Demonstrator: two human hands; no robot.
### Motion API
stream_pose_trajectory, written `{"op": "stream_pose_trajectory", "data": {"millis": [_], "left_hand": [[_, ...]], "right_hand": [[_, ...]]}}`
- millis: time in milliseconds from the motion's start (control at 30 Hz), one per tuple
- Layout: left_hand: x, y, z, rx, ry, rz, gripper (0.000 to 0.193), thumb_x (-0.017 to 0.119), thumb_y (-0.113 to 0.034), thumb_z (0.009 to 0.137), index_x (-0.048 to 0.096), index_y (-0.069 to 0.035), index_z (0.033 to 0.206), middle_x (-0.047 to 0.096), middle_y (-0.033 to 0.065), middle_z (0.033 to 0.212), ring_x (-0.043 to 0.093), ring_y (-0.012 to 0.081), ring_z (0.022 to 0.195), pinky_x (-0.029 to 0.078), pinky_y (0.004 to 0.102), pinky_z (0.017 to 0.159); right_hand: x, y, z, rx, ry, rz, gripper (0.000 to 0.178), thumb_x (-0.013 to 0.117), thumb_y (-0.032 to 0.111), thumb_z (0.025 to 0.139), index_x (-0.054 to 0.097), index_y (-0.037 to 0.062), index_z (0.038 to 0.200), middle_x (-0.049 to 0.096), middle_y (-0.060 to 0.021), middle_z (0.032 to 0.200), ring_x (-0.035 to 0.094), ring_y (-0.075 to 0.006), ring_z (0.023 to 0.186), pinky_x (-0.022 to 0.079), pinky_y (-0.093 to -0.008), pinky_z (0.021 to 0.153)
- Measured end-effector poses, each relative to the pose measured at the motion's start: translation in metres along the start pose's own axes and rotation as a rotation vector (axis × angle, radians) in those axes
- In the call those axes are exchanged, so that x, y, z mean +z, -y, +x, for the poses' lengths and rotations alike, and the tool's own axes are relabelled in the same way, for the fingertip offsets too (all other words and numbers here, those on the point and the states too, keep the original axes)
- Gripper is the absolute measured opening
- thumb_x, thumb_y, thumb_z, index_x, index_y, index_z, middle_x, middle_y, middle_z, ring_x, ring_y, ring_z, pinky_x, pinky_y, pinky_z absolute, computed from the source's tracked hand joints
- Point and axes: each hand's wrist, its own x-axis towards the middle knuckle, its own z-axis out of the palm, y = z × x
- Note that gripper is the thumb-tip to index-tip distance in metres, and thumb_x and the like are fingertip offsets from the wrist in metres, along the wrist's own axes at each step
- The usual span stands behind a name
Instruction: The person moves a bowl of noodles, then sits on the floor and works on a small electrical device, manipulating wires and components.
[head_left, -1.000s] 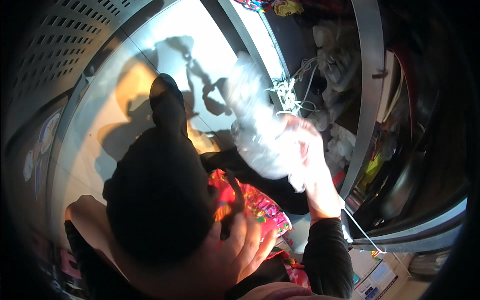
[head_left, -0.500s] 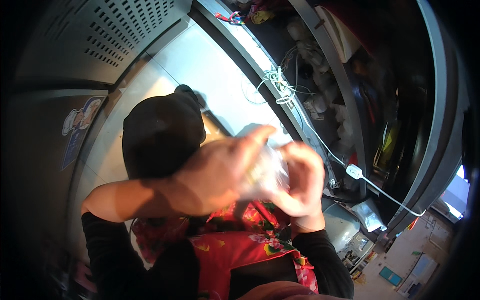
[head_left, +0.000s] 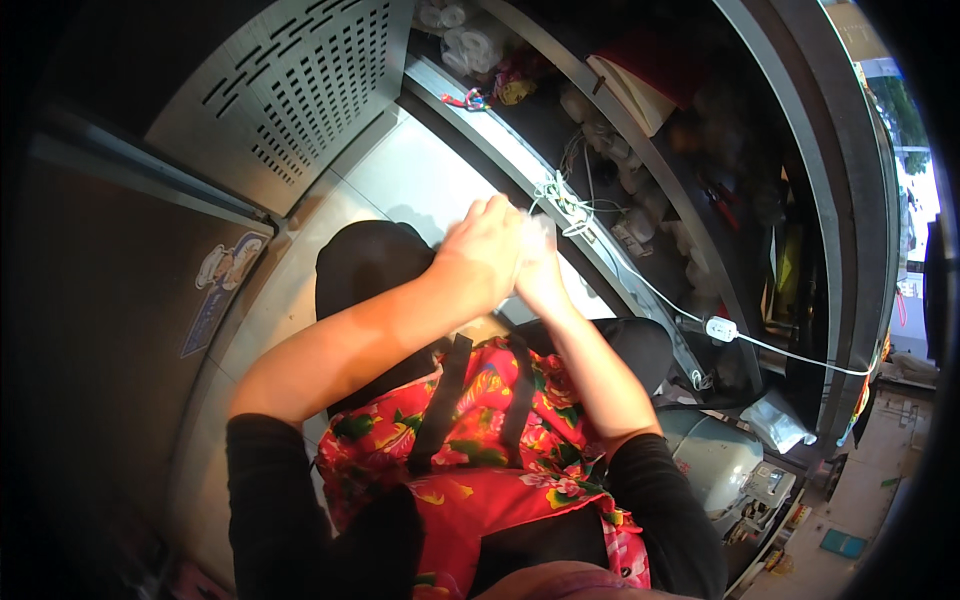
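Observation:
My left hand (head_left: 487,252) and my right hand (head_left: 541,275) are pressed together over a steel counter (head_left: 395,180). Between them sits a crumpled clear plastic bag (head_left: 543,229), with only a small whitish bit showing above my right fingers. My left hand covers most of it. Just under my left forearm lies a black rounded thing (head_left: 362,268), partly hidden by the arm. Below the hands I see my red flowered apron (head_left: 480,420) with black straps.
A perforated metal panel (head_left: 300,90) stands at the upper left. A white cable with an inline switch (head_left: 720,328) runs along the counter's steel edge to a knot of cord (head_left: 565,200). Dark shelves with bags and clutter lie on the right, and a grey gas cylinder (head_left: 715,460) stands lower right.
My right hand held the bulky clear bag up alone; my left hand rose from near the apron and closed over it. The bag is now squeezed small and almost hidden.

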Motion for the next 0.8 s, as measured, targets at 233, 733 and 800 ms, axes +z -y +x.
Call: {"op": "stream_pose_trajectory", "data": {"millis": [233, 733, 800], "left_hand": [[0.009, -0.014, 0.064, 0.092, -0.062, 0.368, 0.029, 0.062, -0.011, 0.076, 0.056, -0.001, 0.102, 0.059, 0.0152, 0.099, 0.061, 0.0280, 0.090, 0.049, 0.0389, 0.076], [0.021, -0.011, 0.075, 0.112, 0.327, 0.491, 0.028, 0.063, -0.016, 0.079, 0.060, -0.007, 0.105, 0.062, 0.0069, 0.096, 0.061, 0.0217, 0.091, 0.046, 0.0350, 0.075], [0.020, -0.008, 0.076, 0.076, 0.348, 0.461, 0.037, 0.066, -0.015, 0.074, 0.058, -0.004, 0.108, 0.061, 0.0098, 0.095, 0.060, 0.0245, 0.093, 0.046, 0.0353, 0.077]], "right_hand": [[-0.040, -0.071, 0.119, 0.709, -0.173, 0.622, 0.026, 0.059, 0.010, 0.083, 0.059, -0.0015, 0.106, 0.063, -0.0146, 0.102, 0.062, -0.0262, 0.086, 0.053, -0.0380, 0.075], [-0.070, -0.145, 0.375, 0.170, -0.486, 0.088, 0.031, 0.057, 0.020, 0.086, 0.059, -0.0009, 0.110, 0.061, -0.0214, 0.110, 0.058, -0.0371, 0.104, 0.047, -0.0441, 0.094], [-0.065, -0.153, 0.349, -0.056, -0.518, -0.417, 0.034, 0.057, 0.021, 0.087, 0.059, -0.0011, 0.112, 0.061, -0.0223, 0.112, 0.057, -0.0379, 0.107, 0.046, -0.0439, 0.095]]}}
